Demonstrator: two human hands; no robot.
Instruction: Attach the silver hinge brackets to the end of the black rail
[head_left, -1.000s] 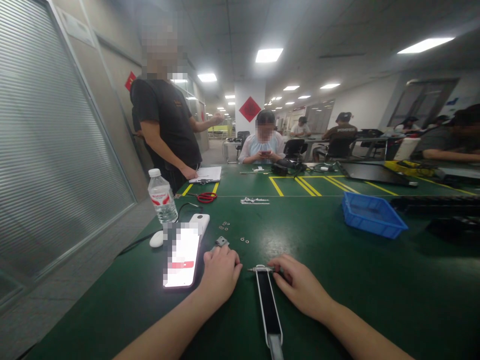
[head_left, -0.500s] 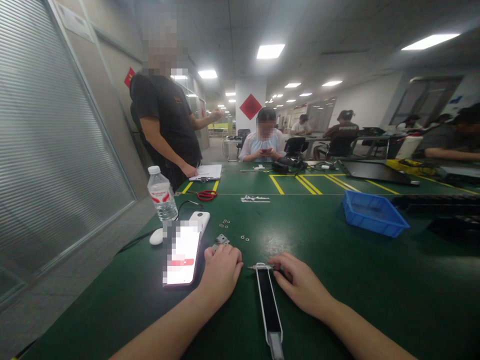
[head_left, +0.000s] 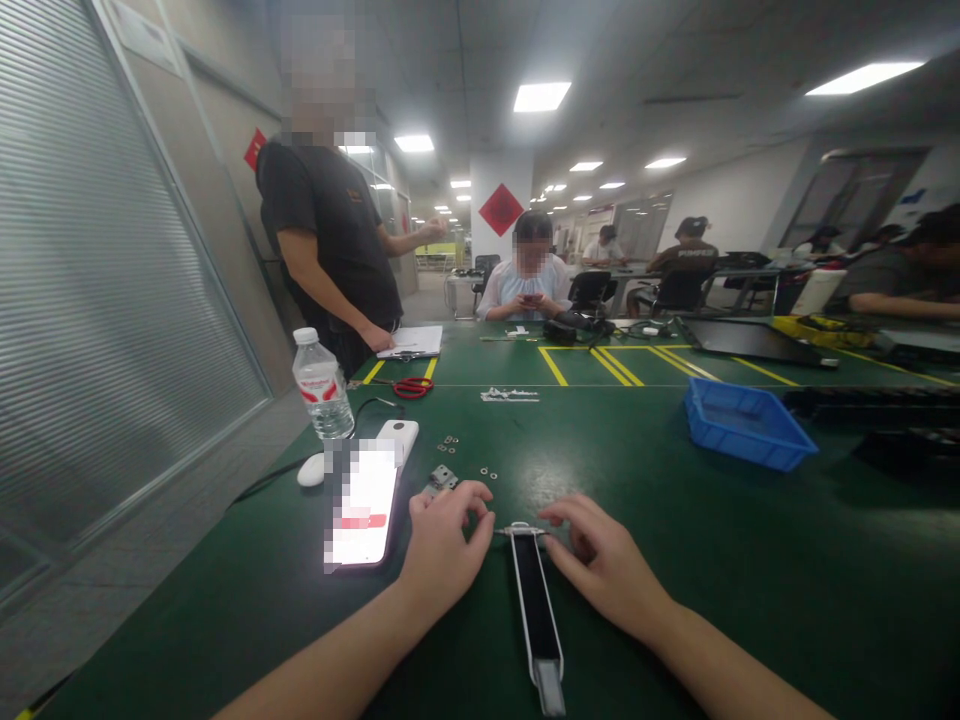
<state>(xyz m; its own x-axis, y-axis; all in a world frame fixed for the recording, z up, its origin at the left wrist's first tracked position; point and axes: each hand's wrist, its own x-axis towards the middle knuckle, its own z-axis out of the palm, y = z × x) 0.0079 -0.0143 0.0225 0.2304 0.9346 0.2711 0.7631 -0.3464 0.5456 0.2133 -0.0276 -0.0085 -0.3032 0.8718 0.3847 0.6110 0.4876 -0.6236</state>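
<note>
A long, narrow white-rimmed piece with a black inner face (head_left: 536,600) lies on the green table, its grey end (head_left: 551,690) toward me. Across its far end sits a thin metal pin (head_left: 521,531). My left hand (head_left: 448,540) is left of the pin, thumb and forefinger curved and apart, nothing visible between them. On the other side my right hand (head_left: 607,560) is open, thumb tip beside the pin's right end; whether it touches cannot be told. Just beyond my left hand rest small grey metal brackets (head_left: 442,478), partly hidden by its fingers.
Left of my hands lie a lit phone (head_left: 364,515) and a white rounded device (head_left: 311,470), with a water bottle (head_left: 322,385) behind. Small washers (head_left: 487,473), red-handled scissors (head_left: 412,387) and a blue tray (head_left: 746,425) are farther out. People stand and sit beyond.
My left thumb and forefinger have spread and moved slightly right, toward the pin. My right fingers have opened away from the pin's right end.
</note>
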